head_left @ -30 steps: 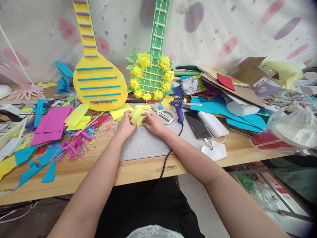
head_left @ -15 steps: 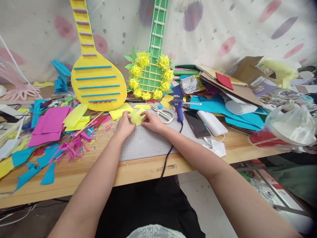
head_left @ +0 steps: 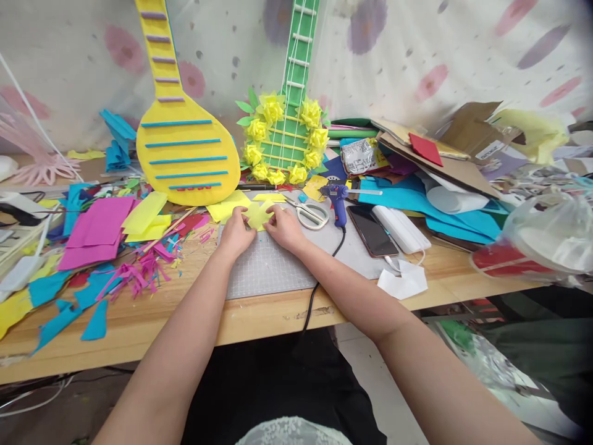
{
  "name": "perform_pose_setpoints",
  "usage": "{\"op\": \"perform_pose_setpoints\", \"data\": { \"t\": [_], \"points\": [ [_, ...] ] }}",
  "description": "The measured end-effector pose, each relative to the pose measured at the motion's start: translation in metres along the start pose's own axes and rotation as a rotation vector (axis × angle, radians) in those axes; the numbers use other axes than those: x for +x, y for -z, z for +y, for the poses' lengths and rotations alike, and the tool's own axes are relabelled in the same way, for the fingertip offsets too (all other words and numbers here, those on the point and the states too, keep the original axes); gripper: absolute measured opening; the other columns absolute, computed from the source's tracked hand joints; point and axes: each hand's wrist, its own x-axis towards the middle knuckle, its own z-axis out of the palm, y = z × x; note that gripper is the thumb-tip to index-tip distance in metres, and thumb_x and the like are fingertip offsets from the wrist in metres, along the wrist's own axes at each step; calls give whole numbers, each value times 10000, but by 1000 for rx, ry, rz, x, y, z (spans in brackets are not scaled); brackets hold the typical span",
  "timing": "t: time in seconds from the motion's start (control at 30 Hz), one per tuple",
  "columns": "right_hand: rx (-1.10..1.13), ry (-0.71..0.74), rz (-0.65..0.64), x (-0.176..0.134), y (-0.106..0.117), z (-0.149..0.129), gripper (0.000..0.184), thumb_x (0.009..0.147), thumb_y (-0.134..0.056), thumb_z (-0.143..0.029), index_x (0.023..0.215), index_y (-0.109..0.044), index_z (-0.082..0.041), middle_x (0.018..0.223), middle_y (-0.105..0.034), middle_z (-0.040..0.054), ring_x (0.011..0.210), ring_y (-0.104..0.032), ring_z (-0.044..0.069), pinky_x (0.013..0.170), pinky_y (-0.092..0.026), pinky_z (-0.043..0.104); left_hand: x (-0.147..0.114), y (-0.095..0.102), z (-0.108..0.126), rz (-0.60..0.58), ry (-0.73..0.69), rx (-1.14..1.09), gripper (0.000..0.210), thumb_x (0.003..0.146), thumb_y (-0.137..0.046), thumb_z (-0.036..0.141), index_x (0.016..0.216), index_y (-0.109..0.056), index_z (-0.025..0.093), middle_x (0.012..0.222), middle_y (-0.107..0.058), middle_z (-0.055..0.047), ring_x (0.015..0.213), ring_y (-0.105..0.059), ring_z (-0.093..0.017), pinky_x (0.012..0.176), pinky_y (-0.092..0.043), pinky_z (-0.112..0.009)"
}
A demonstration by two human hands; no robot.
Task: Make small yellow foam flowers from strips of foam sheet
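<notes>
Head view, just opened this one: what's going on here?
A person at a cluttered workbench has a piece of yellow paper between the left hand and the right hand, over a gray cutting mat. Scissors and a blue glue gun lie to the right of the paper, unheld. Behind the hands stand two guitar-like crafts: a yellow one and a green one ringed with yellow flowers.

Legible text: none | cardboard: white label, letters too blurred | glue gun: marking too small
</notes>
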Motion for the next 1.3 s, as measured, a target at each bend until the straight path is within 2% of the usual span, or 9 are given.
{"op": "perform_pose_setpoints", "data": {
  "t": [0.6, 0.8, 1.0, 1.23, 1.3],
  "points": [
    [-86, -1, 29, -1, -2, -3, 258, 780, -566, -225, 1031, -541, -172, 807, -665, 52, 926, -522, 250, 773, -403, 352, 0, 1, 3, -1, 8, 14, 503, 668, -593, 153, 1135, -412, 192, 973, -599, -51, 910, -591, -193, 805, -456, -323],
    [-97, 2, 17, -2, 0, -4, 267, 784, -560, -233, 1041, -537, -167, 829, -669, 57, 930, -520, 257, 778, -406, 361, -3, -2, 8, 44, 10, 68, 437, 706, -589, 242, 1113, -437, 195, 986, -619, -80, 965, -593, -236, 835, -448, -354],
    [-126, 6, 17, -3, 0, -5, 283, 792, -541, -233, 1064, -531, -158, 854, -666, 68, 935, -521, 258, 785, -410, 361, -3, -3, 12, 58, 4, 108, 506, 676, -655, 278, 1124, -438, 186, 1030, -617, -98, 1019, -573, -259, 869, -431, -365],
    [-251, 75, 18, -5, -4, -4, 356, 816, -525, -306, 1126, -520, -130, 1027, -628, 133, 1014, -489, 284, 867, -396, 398, -1, -7, 11, 101, 7, 134, 481, 671, -661, 274, 1095, -453, 179, 1031, -600, -101, 1026, -562, -257, 881, -421, -365],
    [-291, 95, 16, -6, -3, -4, 373, 813, -524, -281, 1152, -510, -125, 1063, -607, 146, 1037, -477, 290, 881, -389, 404, -2, -7, 11, 107, 11, 135, 482, 661, -670, 270, 1084, -456, 185, 1017, -599, -90, 1017, -564, -252, 880, -421, -363]
  ]
}}
